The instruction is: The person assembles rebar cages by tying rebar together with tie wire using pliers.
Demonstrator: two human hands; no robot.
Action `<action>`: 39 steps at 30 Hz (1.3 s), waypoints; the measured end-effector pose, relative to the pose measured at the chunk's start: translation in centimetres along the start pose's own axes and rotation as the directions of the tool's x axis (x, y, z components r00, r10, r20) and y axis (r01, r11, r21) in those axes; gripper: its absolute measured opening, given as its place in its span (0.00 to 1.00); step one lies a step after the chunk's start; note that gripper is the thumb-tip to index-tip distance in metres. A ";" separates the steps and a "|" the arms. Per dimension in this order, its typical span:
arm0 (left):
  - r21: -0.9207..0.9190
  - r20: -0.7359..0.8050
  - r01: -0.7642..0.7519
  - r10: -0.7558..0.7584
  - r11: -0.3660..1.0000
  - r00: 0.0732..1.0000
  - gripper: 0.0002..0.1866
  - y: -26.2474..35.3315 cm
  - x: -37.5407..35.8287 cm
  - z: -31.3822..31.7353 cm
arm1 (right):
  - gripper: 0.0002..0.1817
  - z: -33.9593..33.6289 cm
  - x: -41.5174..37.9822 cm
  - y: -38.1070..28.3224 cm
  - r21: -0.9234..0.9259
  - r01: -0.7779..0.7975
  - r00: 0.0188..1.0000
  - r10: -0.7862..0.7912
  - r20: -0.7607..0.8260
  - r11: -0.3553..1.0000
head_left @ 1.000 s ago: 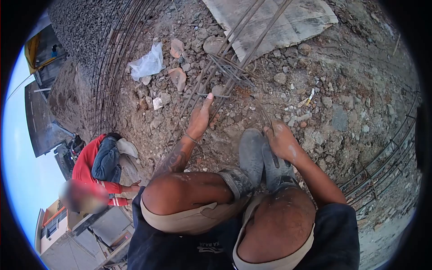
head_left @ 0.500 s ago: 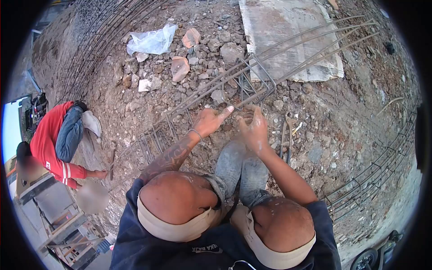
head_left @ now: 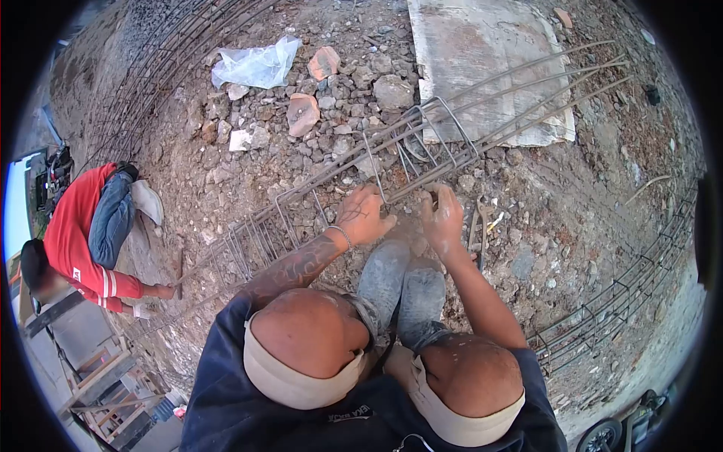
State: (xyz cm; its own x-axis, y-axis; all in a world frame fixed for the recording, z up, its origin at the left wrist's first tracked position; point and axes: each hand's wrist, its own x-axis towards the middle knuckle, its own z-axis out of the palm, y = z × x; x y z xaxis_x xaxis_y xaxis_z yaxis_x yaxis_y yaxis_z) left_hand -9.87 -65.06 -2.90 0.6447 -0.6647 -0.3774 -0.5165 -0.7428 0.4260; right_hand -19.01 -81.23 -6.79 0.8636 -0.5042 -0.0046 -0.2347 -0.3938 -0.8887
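Observation:
A long rebar cage runs diagonally across the ground in front of my knees, with bent-wire stirrups around its bars. My left hand is at the near lower bar with its fingers curled at the foot of a thin rectangular stirrup, thumb pointing right. To the right, my right hand is just below the same bar, fingers bent and thumb apart from them, nothing visible between. A larger stirrup stands around the bars, up and right of my right hand. Pincers lie on the soil beside my right wrist.
A weathered board lies under the cage's far end. Broken brick, rubble and a plastic sheet lie ahead. More rebar cages lie at left and right. A person in red bends at the left.
My left hand has come slightly down and right, its thumb leaving the bar. A stirrup now stands further left, apart from the others. My right hand has shifted right and its fingers have loosened.

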 end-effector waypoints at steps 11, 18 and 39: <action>-0.422 -0.091 -0.190 0.167 0.887 0.982 0.10 -4.2 1.6 2.7 | 0.12 -0.1 11.0 -2.4 -0.343 0.731 0.453 -0.043 0.890 0.590; -0.393 -0.254 -0.091 -0.013 0.915 0.967 0.16 -1.4 -1.0 2.1 | 0.10 3.5 13.5 -2.7 -0.035 0.903 0.041 -0.004 0.999 0.429; -0.474 0.062 0.212 -0.208 0.855 0.976 0.18 -2.0 2.7 3.6 | 0.14 2.9 12.9 -0.2 -0.106 0.780 0.266 -0.174 0.948 0.617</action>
State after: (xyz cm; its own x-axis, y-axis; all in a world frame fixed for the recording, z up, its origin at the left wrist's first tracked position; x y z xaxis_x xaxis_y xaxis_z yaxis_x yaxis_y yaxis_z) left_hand -9.10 -65.65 -7.77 0.7020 -0.4997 -0.5074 -0.0379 -0.7378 0.6740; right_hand -6.55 -85.39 -8.00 0.6938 0.6630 -0.2812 0.4818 -0.7175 -0.5030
